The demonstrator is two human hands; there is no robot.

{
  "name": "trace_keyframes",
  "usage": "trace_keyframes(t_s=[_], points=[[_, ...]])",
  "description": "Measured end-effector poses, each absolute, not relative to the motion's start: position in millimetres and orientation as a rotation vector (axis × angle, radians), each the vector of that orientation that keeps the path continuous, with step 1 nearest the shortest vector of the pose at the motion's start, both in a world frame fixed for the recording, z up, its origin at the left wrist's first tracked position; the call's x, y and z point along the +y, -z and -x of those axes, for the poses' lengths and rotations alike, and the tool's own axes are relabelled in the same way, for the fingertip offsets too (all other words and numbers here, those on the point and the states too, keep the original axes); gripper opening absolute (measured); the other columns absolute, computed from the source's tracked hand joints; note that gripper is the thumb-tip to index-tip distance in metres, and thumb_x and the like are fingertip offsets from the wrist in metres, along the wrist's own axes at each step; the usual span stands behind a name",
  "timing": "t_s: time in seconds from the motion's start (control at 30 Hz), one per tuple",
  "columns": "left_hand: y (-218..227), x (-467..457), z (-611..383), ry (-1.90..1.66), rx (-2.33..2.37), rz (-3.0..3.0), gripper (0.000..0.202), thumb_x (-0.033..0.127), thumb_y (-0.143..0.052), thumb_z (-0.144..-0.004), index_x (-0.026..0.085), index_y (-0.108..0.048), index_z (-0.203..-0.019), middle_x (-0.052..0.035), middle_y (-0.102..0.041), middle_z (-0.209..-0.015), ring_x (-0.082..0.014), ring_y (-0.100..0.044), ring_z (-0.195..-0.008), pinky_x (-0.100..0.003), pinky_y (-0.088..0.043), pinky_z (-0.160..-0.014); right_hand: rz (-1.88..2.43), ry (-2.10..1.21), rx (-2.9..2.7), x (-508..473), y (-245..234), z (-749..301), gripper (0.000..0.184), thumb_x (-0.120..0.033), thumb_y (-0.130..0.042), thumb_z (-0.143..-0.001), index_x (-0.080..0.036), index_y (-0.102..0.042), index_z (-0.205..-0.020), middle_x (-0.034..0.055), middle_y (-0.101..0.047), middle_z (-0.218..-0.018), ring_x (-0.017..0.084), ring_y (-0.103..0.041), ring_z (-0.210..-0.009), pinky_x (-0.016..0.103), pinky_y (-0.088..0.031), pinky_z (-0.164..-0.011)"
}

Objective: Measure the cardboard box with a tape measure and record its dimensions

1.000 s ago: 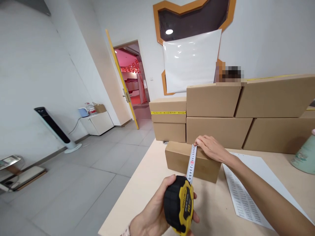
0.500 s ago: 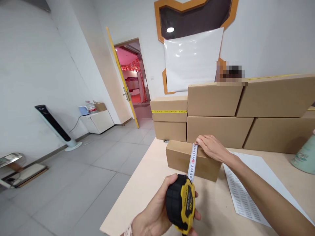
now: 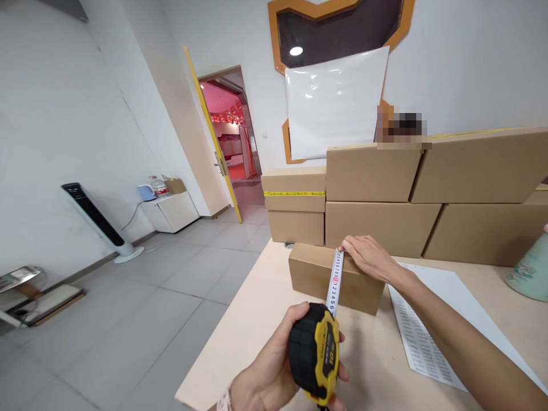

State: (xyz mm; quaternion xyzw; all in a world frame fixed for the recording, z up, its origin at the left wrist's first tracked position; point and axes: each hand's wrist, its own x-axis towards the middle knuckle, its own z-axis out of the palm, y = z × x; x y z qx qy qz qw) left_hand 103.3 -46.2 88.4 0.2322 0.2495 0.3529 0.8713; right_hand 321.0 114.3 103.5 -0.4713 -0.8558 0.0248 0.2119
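Observation:
My left hand (image 3: 274, 357) is wrapped round the case of a black and yellow tape measure (image 3: 314, 354). Its white blade (image 3: 334, 282) runs out from the case, across the top of a small brown cardboard box (image 3: 310, 273) lying on the table. At the far edge of that box, my right hand (image 3: 366, 256) pinches the end of the blade, its fingertips against the box top. The blade's very tip is hidden under the fingers. Beneath my right forearm lies a white sheet (image 3: 428, 325) printed with rows of small labels.
Stacked cardboard boxes (image 3: 381, 225) line the table's (image 3: 240, 337) far side, a person's blurred head (image 3: 405, 125) behind them. A light green container (image 3: 531, 274) stands at the right. Left of the table are tiled floor, a tower fan (image 3: 96, 220), a white cabinet (image 3: 173, 211) and an open door (image 3: 212, 134).

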Motion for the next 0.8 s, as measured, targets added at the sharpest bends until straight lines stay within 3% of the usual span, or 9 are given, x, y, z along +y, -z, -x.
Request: trace_keyframes(t_s=[0.8], points=[[-89.2, -47.1, -104.3, -0.745, 0.536, -0.496, 0.06, 0.067, -0.037, -0.083, 0.017, -0.052, -0.113, -0.0111, -0.055, -0.107, -0.0286, -0.063, -0.082, -0.04, -0.054, -0.058, 1.315, -0.062, -2.376, 113.7, -102.5, -320.5, 0.043, -0.035, -0.017, -0.098, -0.024, -0.055, -0.082, 0.0048, -0.069, -0.083, 0.02, -0.062, -0.082, 0.034, -0.039, -0.083]])
